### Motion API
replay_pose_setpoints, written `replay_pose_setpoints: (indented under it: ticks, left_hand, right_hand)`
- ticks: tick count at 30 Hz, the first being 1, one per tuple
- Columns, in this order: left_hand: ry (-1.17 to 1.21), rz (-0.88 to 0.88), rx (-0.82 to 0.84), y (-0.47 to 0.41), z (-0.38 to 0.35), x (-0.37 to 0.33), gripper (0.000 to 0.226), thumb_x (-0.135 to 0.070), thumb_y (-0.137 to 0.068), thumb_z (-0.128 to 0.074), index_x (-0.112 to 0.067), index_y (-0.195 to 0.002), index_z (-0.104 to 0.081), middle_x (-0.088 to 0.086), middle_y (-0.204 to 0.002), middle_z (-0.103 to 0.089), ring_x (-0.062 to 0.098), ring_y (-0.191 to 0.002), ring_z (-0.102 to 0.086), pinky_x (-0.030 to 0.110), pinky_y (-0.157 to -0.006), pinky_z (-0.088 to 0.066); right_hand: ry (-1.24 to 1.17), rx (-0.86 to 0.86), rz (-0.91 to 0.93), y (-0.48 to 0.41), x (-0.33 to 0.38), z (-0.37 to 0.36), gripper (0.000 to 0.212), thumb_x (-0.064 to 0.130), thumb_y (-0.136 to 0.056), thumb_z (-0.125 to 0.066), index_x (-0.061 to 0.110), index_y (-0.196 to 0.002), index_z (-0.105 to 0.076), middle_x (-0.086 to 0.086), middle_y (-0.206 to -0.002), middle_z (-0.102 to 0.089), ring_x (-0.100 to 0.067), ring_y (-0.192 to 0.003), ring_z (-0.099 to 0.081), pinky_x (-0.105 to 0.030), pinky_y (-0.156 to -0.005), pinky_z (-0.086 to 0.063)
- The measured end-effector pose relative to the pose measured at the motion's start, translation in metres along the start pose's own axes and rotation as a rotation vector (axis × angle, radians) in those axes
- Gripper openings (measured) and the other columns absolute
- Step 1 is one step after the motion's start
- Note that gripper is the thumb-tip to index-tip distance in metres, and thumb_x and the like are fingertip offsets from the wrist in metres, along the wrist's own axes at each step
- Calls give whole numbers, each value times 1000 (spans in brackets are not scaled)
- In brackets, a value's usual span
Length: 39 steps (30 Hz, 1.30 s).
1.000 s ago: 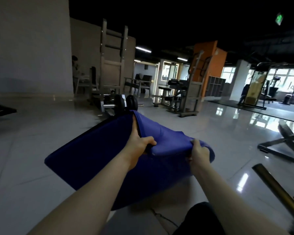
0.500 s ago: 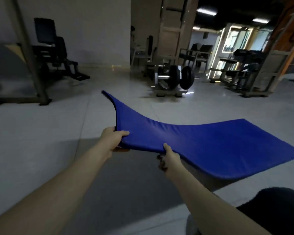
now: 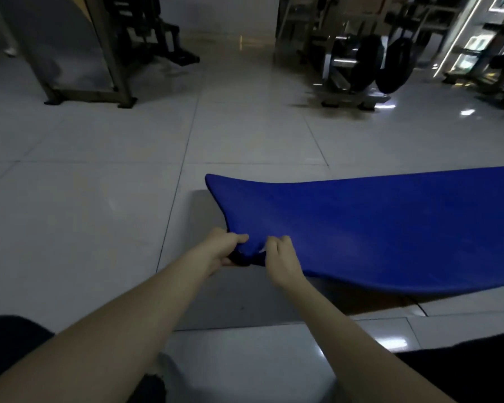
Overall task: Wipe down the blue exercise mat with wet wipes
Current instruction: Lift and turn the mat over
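Left hand (image 3: 223,251) beside right hand (image 3: 282,261), we clutch the left corner of the blue padded exercise mat (image 3: 376,225); its length runs rightward.

Left hand (image 3: 220,251): bare.
Right hand (image 3: 284,264): bare.
Left forearm (image 3: 122,324): bare along full visible length.
Right forearm (image 3: 346,335): bare along full visible length.
Left-side garment (image 3: 9,335): black, plain fabric, at lower left frame edge.
Right-side garment (image 3: 463,367): black, plain fabric, in lower right corner.
Fabric detail: seams and texture lost in dim light.
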State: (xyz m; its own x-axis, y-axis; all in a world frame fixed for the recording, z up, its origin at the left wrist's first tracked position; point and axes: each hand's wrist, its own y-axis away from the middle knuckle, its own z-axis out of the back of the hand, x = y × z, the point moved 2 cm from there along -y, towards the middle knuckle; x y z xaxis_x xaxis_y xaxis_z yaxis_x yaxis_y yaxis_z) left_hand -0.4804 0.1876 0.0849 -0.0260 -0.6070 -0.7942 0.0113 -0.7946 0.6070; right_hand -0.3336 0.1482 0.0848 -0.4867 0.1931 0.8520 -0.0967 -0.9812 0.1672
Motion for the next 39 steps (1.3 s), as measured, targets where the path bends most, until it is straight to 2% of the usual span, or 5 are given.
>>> replay_pose_setpoints:
  ticks: [7, 13, 19, 30, 39]
  left_hand:
    - [-61, -47, -75, 37, 0, -24, 28, -9, -93, -69, 2, -117, -62, 20, -107, -70, 30, -87, -72, 31, -49, -57]
    - [16, -30, -74, 55, 18, -35, 9, -2, -93, -64, -1, -101, -68, 18, -98, -72, 25, -74, -73, 32, -48, -57]
    - [26, -17, -57, 50, 21, -37, 26, -13, -94, -69, -3, -117, -63, 17, -112, -70, 28, -86, -70, 37, -52, -60]
    - [-15, -74, -180, 48, 21, -23, 12, -12, -92, -71, -6, -102, -67, 12, -95, -75, 26, -80, -74, 32, -55, -59]
    - [21, -104, -194, 55, 24, -23, 20, -10, -95, -68, -4, -113, -60, 12, -104, -69, 26, -85, -70, 33, -49, -60]
  right_hand:
    - [-57, -113, 392, 37, 39, -5, 40, 3, -101, -48, 9, -141, -48, -2, -121, -55, -15, -108, -56, -28, -94, -50]
    - [88, -175, 562, 47, 50, -10, 22, 20, -98, -58, 21, -115, -72, 6, -112, -66, -11, -105, -55, -37, -90, -49]
    - [385, -20, 654, 38, 39, 17, 36, 13, -98, -56, 19, -132, -65, 4, -109, -53, -14, -95, -48, -28, -78, -43]
    - [313, -91, 628, 43, 46, -13, 3, 16, -92, -67, 14, -91, -68, 4, -80, -47, -14, -63, -46, -29, -51, -41]
    - [226, -286, 242, 42, -21, 11, 43, 40, -99, -61, 14, -65, -54, 0, -69, -50, -13, -59, -47, -29, -53, -38]
